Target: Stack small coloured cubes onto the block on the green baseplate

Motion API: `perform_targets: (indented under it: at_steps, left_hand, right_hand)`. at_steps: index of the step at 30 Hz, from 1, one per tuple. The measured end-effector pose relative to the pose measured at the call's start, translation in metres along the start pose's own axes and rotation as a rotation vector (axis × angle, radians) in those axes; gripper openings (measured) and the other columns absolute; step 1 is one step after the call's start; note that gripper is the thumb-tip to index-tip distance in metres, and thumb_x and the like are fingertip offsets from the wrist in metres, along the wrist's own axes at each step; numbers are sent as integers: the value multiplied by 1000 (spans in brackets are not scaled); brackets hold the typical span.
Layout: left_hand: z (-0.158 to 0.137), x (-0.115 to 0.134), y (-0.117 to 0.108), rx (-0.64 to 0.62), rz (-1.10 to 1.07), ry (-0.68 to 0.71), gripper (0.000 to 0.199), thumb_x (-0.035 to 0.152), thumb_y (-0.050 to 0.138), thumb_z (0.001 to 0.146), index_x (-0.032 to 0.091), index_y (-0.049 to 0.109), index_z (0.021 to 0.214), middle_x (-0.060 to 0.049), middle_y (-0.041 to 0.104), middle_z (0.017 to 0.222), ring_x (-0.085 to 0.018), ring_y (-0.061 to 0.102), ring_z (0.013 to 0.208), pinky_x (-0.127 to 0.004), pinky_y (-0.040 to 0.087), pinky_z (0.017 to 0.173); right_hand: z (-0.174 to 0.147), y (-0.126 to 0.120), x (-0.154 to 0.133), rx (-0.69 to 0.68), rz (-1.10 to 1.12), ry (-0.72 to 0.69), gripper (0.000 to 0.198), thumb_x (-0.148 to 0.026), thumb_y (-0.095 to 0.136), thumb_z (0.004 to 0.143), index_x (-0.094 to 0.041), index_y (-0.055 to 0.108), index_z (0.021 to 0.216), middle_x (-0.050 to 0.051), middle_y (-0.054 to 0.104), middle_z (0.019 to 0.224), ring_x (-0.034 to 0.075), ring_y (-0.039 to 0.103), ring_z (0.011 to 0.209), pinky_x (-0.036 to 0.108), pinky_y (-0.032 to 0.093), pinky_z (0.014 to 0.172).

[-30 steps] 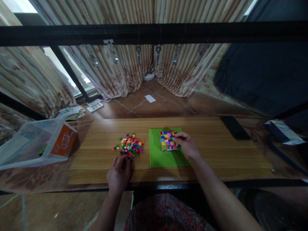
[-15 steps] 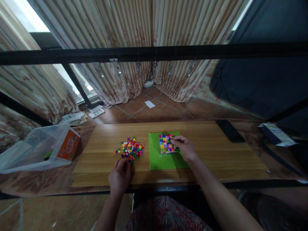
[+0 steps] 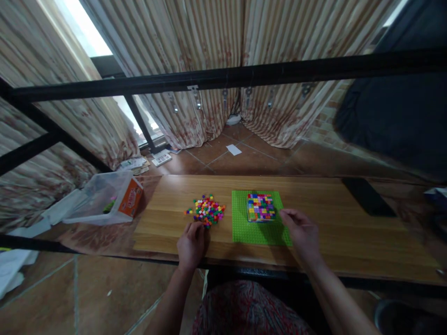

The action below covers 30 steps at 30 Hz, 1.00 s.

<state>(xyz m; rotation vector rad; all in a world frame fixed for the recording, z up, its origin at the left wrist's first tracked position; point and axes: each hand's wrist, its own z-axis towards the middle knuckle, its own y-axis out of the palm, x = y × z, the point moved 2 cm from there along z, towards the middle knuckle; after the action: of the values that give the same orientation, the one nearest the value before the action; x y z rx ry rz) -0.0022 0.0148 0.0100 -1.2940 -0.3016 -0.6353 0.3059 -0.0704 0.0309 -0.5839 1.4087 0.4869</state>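
A heap of small coloured cubes (image 3: 209, 210) lies on the wooden board. At its near edge rests my left hand (image 3: 191, 244), thumb and fingertips pinched together; whatever they hold, if anything, is too small to make out. To the right of the heap is a green studded baseplate (image 3: 240, 235). On it stands a low, square block of multicoloured bricks (image 3: 260, 207), its top a patchwork of many colours. My right hand (image 3: 301, 231) is at the baseplate's right edge, apart from the block. Its fingers are closed in a pinch, and their contents cannot be seen.
The wooden board (image 3: 324, 200) carries a dark phone-like slab (image 3: 368, 197) at the right. Left of it stands a clear plastic bin (image 3: 84, 211) with an orange label. A black metal rail (image 3: 216, 77) crosses beyond the board, before striped curtains (image 3: 202, 42).
My right hand has come away from the block's top to the right edge of the baseplate. The left hand stays by the cubes. The whole view has shifted left.
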Motion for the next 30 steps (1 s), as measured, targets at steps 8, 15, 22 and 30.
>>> perform_targets:
  at_steps: [8,15,22,30]
  left_hand:
    - [1,-5,-5,36,-299,-55,19,29,52,90,19,68,92,-7,72,94,-18,68,88,-31,53,81]
    - [2,12,2,-17,-697,-280,28,38,60,83,16,72,96,-5,71,82,-16,64,77,-28,51,71]
    - [4,60,9,-180,-1290,-609,43,43,86,58,15,70,87,4,60,70,-4,51,58,-16,40,55]
    - [23,99,24,-351,-1093,-473,35,45,78,65,14,67,79,0,65,69,-8,58,56,-19,44,53]
  right_hand:
    - [10,-56,28,84,-327,-22,37,-55,68,71,-20,70,81,10,73,84,26,67,78,40,50,76]
    - [11,-73,52,36,-639,-302,40,-56,51,84,-20,68,81,13,71,89,27,65,82,42,49,77]
    - [9,-63,53,-9,-675,-423,39,-51,45,91,-20,65,81,11,69,87,25,64,81,38,50,75]
    - [8,-60,48,-1,-623,-440,32,-44,46,92,-21,65,81,10,69,89,24,65,82,37,51,74]
